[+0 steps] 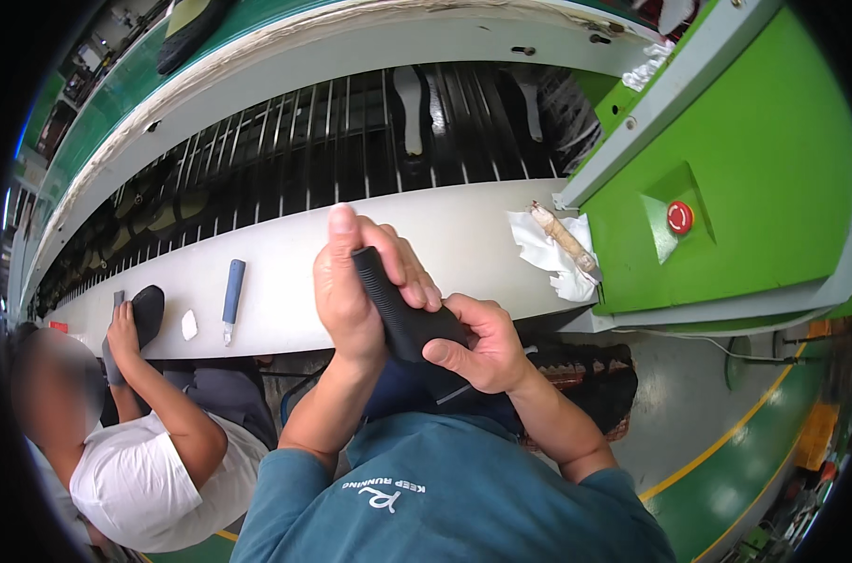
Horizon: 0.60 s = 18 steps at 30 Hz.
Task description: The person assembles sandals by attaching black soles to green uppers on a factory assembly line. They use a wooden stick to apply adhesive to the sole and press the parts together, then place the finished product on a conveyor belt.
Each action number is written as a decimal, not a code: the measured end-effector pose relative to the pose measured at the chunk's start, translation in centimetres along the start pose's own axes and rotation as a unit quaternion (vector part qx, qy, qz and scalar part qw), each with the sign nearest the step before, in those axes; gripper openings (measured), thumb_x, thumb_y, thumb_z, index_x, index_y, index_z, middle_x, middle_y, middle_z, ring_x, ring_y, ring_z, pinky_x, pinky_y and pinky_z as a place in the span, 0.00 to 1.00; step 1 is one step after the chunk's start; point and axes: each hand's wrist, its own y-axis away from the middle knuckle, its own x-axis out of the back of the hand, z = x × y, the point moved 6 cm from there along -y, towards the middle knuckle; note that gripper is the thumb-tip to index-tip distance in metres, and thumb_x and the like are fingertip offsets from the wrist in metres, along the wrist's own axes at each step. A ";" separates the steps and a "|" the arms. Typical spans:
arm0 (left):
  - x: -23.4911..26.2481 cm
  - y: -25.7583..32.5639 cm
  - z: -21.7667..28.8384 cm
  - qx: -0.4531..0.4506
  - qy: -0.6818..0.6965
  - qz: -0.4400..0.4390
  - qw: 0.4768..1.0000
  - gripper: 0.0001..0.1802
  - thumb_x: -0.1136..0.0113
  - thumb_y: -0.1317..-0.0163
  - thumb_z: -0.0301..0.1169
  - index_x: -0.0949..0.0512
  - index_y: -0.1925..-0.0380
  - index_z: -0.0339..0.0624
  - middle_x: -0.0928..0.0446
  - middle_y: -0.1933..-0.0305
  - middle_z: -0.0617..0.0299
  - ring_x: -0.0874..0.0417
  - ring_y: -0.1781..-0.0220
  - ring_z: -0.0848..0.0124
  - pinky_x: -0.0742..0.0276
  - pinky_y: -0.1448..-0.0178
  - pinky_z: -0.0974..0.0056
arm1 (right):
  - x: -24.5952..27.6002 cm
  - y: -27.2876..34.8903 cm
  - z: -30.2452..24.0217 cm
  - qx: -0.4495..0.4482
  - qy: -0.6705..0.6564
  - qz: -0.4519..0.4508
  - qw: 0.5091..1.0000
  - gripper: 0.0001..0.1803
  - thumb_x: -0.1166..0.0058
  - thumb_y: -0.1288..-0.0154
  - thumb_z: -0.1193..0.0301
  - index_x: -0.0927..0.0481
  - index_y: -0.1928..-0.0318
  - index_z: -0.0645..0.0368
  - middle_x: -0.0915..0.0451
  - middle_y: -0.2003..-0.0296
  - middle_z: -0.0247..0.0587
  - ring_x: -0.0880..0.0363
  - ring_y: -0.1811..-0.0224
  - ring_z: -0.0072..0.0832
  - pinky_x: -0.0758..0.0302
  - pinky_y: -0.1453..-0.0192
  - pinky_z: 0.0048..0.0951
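A black shoe sole (402, 317), ribbed along its upper edge, is held tilted above the white work surface in front of my body. My left hand (349, 296) wraps its upper part, with the thumb pointing up and the fingers over the far side. Closed on its lower right end is my right hand (487, 345), thumb on the near side. The sole's underside and far face are hidden by my hands. Closest to my left hand on the table lies a blue-handled cutter (233, 298) with its metal tip toward me.
Beyond the white ledge (285, 246), a conveyor of metal rods carries sole pieces (410, 108). At right, a wrapped stick (564, 239) lies on white paper beside a green machine with a red button (680, 218). A white scrap (189, 325) lies left, near a co-worker (153, 469) holding a dark sole.
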 end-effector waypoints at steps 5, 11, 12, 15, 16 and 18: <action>0.2 -1.5 -1.1 0.062 -0.045 -0.043 0.996 0.40 0.68 0.11 0.53 0.19 0.69 0.31 0.17 0.76 0.47 0.13 0.73 0.62 0.12 0.60 0.60 | 0.3 -1.1 0.5 0.024 -0.101 0.117 0.988 0.15 0.29 0.26 0.68 0.18 0.51 0.66 0.19 0.61 0.28 0.24 0.60 0.15 0.26 0.56 0.21; 5.6 -12.1 -6.3 0.069 -0.222 -0.111 0.966 0.35 0.57 0.15 0.55 0.16 0.55 0.30 0.12 0.56 0.46 0.08 0.53 0.61 0.12 0.45 0.57 | 5.0 -2.8 6.3 -0.024 -0.063 0.204 0.977 0.11 0.32 0.23 0.68 0.19 0.56 0.63 0.18 0.61 0.26 0.26 0.61 0.11 0.26 0.56 0.19; 8.0 -15.2 -7.5 0.046 -0.250 -0.081 0.964 0.29 0.50 0.16 0.50 0.16 0.53 0.30 0.12 0.54 0.46 0.08 0.52 0.61 0.12 0.45 0.58 | 5.4 -3.1 7.0 -0.018 -0.066 0.218 0.974 0.10 0.33 0.22 0.68 0.19 0.56 0.62 0.18 0.61 0.26 0.26 0.61 0.11 0.26 0.56 0.18; 17.2 -25.6 -13.1 -0.004 -0.377 0.028 0.926 0.17 0.45 0.18 0.37 0.17 0.42 0.37 0.12 0.46 0.54 0.09 0.47 0.63 0.13 0.42 0.58 | 6.8 -2.6 9.5 -0.038 -0.037 0.255 0.966 0.09 0.34 0.22 0.69 0.19 0.55 0.62 0.18 0.61 0.26 0.26 0.60 0.11 0.26 0.55 0.18; 18.5 -28.6 -13.6 -0.123 -0.547 -0.008 0.828 0.24 0.41 0.21 0.47 0.17 0.40 0.39 0.11 0.47 0.48 0.10 0.43 0.49 0.14 0.39 0.54 | 6.9 -2.5 9.1 -0.051 -0.045 0.265 0.962 0.09 0.34 0.22 0.69 0.18 0.54 0.62 0.17 0.60 0.26 0.25 0.59 0.11 0.26 0.54 0.18; 23.2 -34.6 -15.6 -0.317 -0.786 -0.058 0.527 0.27 0.43 0.22 0.53 0.17 0.37 0.44 0.15 0.37 0.48 0.17 0.33 0.46 0.24 0.26 0.51 | 6.2 -2.8 8.9 -0.059 -0.060 0.252 0.964 0.10 0.33 0.22 0.69 0.17 0.54 0.63 0.16 0.61 0.26 0.24 0.60 0.11 0.25 0.55 0.19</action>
